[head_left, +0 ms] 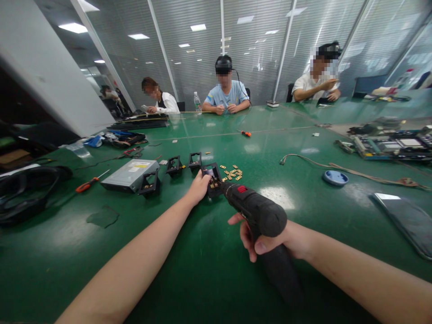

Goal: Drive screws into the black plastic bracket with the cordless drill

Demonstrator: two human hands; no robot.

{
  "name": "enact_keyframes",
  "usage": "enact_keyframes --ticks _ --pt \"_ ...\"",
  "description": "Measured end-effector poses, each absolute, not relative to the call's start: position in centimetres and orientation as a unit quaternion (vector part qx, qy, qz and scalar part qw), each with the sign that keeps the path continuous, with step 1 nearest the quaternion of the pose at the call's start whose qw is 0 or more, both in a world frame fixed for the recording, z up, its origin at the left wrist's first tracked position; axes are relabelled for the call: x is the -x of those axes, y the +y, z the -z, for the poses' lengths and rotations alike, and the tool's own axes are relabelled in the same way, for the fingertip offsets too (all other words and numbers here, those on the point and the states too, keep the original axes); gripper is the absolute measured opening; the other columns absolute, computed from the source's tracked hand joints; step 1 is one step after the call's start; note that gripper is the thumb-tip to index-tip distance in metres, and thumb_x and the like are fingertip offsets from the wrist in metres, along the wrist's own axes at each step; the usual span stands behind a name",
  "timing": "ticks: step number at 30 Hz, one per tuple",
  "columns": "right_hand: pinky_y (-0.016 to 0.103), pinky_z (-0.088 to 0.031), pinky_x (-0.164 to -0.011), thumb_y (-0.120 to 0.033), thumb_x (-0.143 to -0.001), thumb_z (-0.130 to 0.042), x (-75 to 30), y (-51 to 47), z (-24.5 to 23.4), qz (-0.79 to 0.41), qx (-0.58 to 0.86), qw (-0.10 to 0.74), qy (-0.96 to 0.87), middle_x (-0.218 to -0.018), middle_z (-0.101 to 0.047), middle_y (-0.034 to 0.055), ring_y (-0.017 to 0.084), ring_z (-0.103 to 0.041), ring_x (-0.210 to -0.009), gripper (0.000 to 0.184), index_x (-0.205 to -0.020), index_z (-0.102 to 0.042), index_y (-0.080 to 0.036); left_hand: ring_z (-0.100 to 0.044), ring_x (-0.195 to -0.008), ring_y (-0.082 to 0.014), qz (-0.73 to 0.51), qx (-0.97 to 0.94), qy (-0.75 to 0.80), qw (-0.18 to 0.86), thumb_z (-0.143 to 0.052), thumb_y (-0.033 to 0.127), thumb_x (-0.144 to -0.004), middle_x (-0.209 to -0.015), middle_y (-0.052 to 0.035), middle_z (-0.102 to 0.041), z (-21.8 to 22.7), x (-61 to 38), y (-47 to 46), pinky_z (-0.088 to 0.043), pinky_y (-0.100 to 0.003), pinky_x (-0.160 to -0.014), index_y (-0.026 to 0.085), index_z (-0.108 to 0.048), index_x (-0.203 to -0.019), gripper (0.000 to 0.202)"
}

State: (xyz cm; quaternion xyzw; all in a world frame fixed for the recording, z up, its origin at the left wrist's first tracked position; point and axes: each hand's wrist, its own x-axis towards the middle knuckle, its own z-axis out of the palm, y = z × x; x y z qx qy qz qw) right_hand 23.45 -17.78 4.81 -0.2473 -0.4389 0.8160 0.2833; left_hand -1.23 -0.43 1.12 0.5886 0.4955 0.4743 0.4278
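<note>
My right hand [261, 240] is wrapped round the grip of a black electric screwdriver [256, 209] whose tip points at a small black bracket [213, 180] on the green table [202, 270]. My left hand [199, 188] is closed on the left side of that bracket, which carries small gold-coloured parts. Just beyond it lies a scatter of several small gold pieces [232, 173]. Three more black brackets stand to the left: one [195, 161], another [174, 165] and a third [149, 184].
A silver drive box [130, 174] and a red-handled screwdriver [89, 182] lie at the left. A blue round lid [335, 177], a cable [354, 171], circuit boards [388, 146] and a dark tablet [407, 220] are at the right. Three people sit at the far side.
</note>
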Motion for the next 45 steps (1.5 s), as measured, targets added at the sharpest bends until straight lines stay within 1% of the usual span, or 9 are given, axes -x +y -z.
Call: enact_keyframes --ticks 3,6,9,11,13,16,23,35,45 --pt "0.027 -0.055 -0.065 -0.017 -0.063 -0.099 -23.3 -17.7 -4.6 -0.831 0.215 0.286 -0.427 -0.110 -0.080 0.0071 0.021 -0.080 -0.073 0.095 -0.149 -0.058 -0.026 -0.066 -0.109 -0.0252 -0.474 -0.589 0.498 0.425 -0.060 0.039 -0.084 -0.106 -0.0043 -0.072 -1.0 1.2 -0.4 -0.050 -0.043 -0.112 0.021 -0.066 -0.110 0.032" --pt "0.026 -0.055 -0.068 -0.012 -0.066 -0.097 -23.4 -16.8 -3.3 -0.835 0.180 0.306 -0.421 -0.140 -0.071 0.0128 0.027 -0.083 -0.096 0.093 -0.148 -0.059 -0.031 -0.066 -0.109 -0.0253 -0.473 -0.592 0.499 0.421 -0.060 0.040 -0.084 -0.105 -0.0042 -0.072 -0.9 1.3 -0.3 -0.050 -0.043 -0.111 0.021 -0.066 -0.110 0.032" --pt "0.031 -0.058 -0.074 -0.005 -0.060 -0.099 -23.6 -15.7 -2.1 -0.857 0.120 0.244 -0.438 -0.156 -0.060 0.0170 0.034 -0.080 -0.112 0.097 -0.145 -0.060 -0.032 -0.066 -0.109 -0.0259 -0.475 -0.592 0.495 0.423 -0.060 0.040 -0.085 -0.105 -0.0046 -0.073 -0.8 1.4 -0.3 -0.051 -0.044 -0.111 0.021 -0.066 -0.111 0.034" --pt "0.030 -0.057 -0.074 -0.009 -0.066 -0.097 -23.6 -15.5 -1.8 -0.849 0.130 0.279 -0.429 -0.148 -0.066 0.0189 0.032 -0.082 -0.105 0.094 -0.149 -0.058 -0.028 -0.066 -0.109 -0.0261 -0.477 -0.589 0.493 0.426 -0.061 0.041 -0.085 -0.105 -0.0050 -0.073 -0.7 1.5 -0.2 -0.051 -0.044 -0.111 0.021 -0.066 -0.113 0.034" --pt "0.028 -0.057 -0.071 -0.007 -0.063 -0.098 -23.5 -15.9 -2.1 -0.855 0.112 0.249 -0.441 -0.134 -0.074 0.0170 0.029 -0.084 -0.093 0.090 -0.144 -0.062 -0.024 -0.067 -0.110 -0.0260 -0.477 -0.589 0.492 0.429 -0.060 0.040 -0.086 -0.105 -0.0051 -0.073 -0.5 1.6 -0.2 -0.051 -0.044 -0.111 0.021 -0.066 -0.113 0.034" --pt "0.025 -0.057 -0.071 -0.010 -0.064 -0.098 -23.3 -17.0 -3.0 -0.841 0.161 0.309 -0.414 -0.119 -0.080 0.0130 0.024 -0.085 -0.086 0.081 -0.139 -0.067 -0.019 -0.067 -0.109 -0.0256 -0.477 -0.587 0.492 0.432 -0.060 0.040 -0.086 -0.104 -0.0050 -0.073 -0.3 1.7 0.0 -0.052 -0.044 -0.110 0.021 -0.066 -0.113 0.033" --pt "0.028 -0.062 -0.071 -0.015 -0.055 -0.101 -22.9 -17.7 -3.9 -0.832 0.214 0.306 -0.410 -0.091 -0.082 0.0089 0.025 -0.084 -0.077 0.070 -0.120 -0.075 -0.012 -0.068 -0.106 -0.0249 -0.479 -0.575 0.492 0.445 -0.060 0.040 -0.087 -0.101 -0.0043 -0.072 0.0 1.6 0.3 -0.054 -0.044 -0.108 0.021 -0.066 -0.114 0.033" --pt "0.025 -0.060 -0.067 -0.011 -0.056 -0.098 -22.9 -17.7 -4.5 -0.833 0.229 0.303 -0.402 -0.085 -0.083 0.0083 0.024 -0.084 -0.074 0.062 -0.114 -0.076 -0.012 -0.067 -0.102 -0.0240 -0.472 -0.579 0.494 0.445 -0.062 0.041 -0.084 -0.103 -0.0044 -0.072 -0.7 1.4 -0.2 -0.054 -0.041 -0.104 0.021 -0.065 -0.114 0.036" --pt "0.027 -0.061 -0.071 -0.012 -0.057 -0.097 -23.0 -17.7 -4.4 -0.826 0.231 0.304 -0.413 -0.088 -0.083 0.0089 0.025 -0.084 -0.077 0.063 -0.117 -0.076 -0.012 -0.068 -0.102 -0.0244 -0.470 -0.580 0.499 0.440 -0.059 0.041 -0.086 -0.103 -0.0043 -0.072 -0.4 1.5 0.0 -0.054 -0.042 -0.105 0.021 -0.064 -0.114 0.035"
